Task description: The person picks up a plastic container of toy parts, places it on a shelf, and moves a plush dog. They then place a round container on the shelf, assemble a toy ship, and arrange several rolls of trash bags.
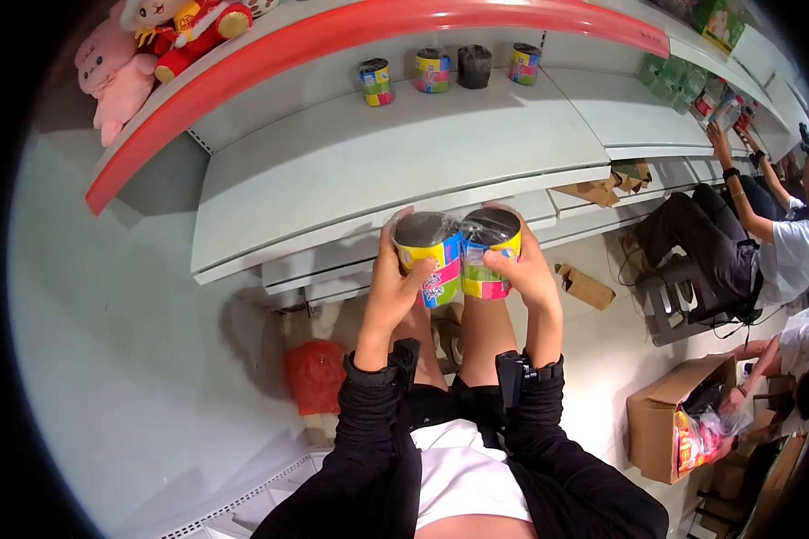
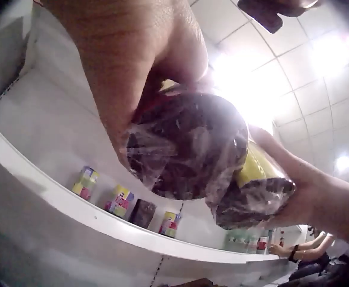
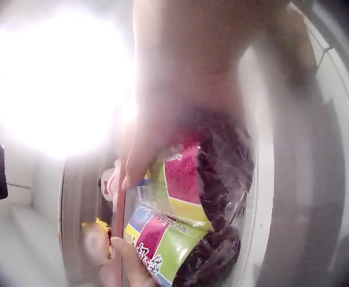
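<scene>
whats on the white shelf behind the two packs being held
Four packs stand toward the back of the white shelf: three colourful, one dark. The two held packs hide part of its front edge; anything directly behind the standing four is covered.

On my head feed, the white shelf (image 1: 395,171) carries three colourful packs (image 1: 432,72) and a dark pack (image 1: 475,68) toward 12 o'clock; bottles (image 1: 689,92) stand on its neighbouring section at 2. On the pale floor (image 1: 593,350) I see a red bag (image 1: 315,377) at 7, a cardboard piece (image 1: 586,287) at 3, a cardboard box (image 1: 653,433) at 4.
</scene>
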Motion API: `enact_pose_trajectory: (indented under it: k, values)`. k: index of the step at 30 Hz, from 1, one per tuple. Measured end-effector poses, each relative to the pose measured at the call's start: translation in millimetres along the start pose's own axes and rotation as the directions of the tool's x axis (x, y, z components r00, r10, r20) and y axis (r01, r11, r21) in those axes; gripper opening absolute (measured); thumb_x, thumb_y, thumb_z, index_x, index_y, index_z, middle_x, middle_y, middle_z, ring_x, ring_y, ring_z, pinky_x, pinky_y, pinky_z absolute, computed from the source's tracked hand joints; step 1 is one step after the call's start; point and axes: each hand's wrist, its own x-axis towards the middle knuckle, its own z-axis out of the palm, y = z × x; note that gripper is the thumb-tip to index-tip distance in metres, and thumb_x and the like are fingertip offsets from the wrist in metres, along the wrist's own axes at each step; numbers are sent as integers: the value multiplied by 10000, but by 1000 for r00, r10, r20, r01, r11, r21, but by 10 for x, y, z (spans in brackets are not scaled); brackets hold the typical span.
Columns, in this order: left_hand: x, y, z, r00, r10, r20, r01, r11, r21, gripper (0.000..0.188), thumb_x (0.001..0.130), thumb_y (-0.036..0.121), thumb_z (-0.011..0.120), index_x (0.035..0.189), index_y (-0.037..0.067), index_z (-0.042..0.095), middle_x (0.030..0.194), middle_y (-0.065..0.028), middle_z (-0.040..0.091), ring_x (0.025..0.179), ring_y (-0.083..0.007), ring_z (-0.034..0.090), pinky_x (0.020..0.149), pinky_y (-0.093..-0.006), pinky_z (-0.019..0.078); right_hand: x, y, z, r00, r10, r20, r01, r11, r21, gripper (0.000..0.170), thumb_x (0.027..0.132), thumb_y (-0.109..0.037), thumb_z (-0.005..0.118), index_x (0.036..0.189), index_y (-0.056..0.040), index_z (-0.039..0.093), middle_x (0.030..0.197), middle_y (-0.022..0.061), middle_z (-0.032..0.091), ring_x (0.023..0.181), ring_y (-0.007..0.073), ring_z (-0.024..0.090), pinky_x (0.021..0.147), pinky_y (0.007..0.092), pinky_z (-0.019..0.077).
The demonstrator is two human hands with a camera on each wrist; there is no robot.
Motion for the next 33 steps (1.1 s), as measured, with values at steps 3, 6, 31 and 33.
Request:
enact_pose_trajectory:
  k: [3, 6, 31, 33]
  values:
    - [16, 54, -30, 1000, 21, 21, -21, 1000, -15, 658, 753, 216, 676, 1271, 10, 326, 1153, -109, 474, 1080, -176, 453, 931, -299, 352, 31, 71, -28, 998, 45, 46, -45, 999, -11, 574, 635, -119, 740, 1126, -4, 465, 1022, 75, 554, 959, 147, 511, 850, 286, 409]
    - [-3, 63, -41, 998, 56, 20, -54, 996, -74, 724, 720, 268, 713, 1272, 6, 326, 1157, -100, 472, 1087, -177, 454, 932, -298, 353, 40, 117, -32, 998, 24, 54, -24, 1000, -2, 603, 590, -105, 762, 1110, -8, 472, 1006, 70, 558, 954, 144, 513, 850, 284, 408]
    - [-44, 65, -9, 997, 68, 38, -69, 998, 9, 892, 654, 642, 579, 1230, -14, 398, 1140, -99, 524, 1040, -172, 513, 882, -292, 395, 59, 135, -84, 997, -2, 75, 9, 996, -92, 853, 439, -355, 839, 1117, 11, 473, 1029, 75, 546, 968, 163, 527, 848, 294, 416]
    - [-37, 39, -14, 996, 85, 13, -85, 995, 49, 872, 685, 658, 533, 1223, -15, 404, 1145, -98, 520, 1046, -168, 506, 881, -288, 390, 63, 198, -77, 998, -12, 63, 15, 998, -57, 832, 461, -392, 825, 1100, 20, 486, 1016, 79, 553, 963, 164, 529, 842, 296, 417]
